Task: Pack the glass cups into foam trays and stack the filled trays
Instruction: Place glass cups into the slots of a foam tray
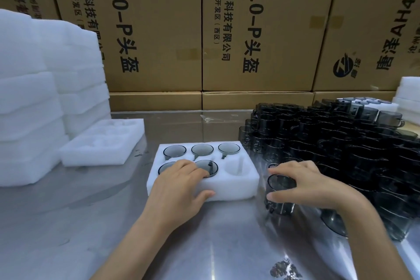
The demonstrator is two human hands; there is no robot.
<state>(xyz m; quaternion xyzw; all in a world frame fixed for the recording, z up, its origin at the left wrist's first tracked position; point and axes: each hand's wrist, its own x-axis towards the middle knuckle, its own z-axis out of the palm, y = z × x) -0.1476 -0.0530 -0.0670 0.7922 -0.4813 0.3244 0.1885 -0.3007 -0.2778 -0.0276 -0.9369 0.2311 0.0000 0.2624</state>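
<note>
Foam tray (236, 186) sits before you on the steel table (204, 245), five cups in, one pocket (236, 166) free at its near right. Your left hand (179, 186) rests across it, fingers spread and relaxed over a seated cup (210, 167). Your right hand (311, 186) curls around a smoky glass cup (280, 195) just beside the tray; lower it upright, handle toward the slot.

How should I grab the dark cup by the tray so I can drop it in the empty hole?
Probably from above, around the rim: the cup stands upright on the table, mouth up. The right hand holds it that way, thumb on the near side and fingers over the far rim. That keeps the body free to slide straight down into the empty hole of the tray.
</note>
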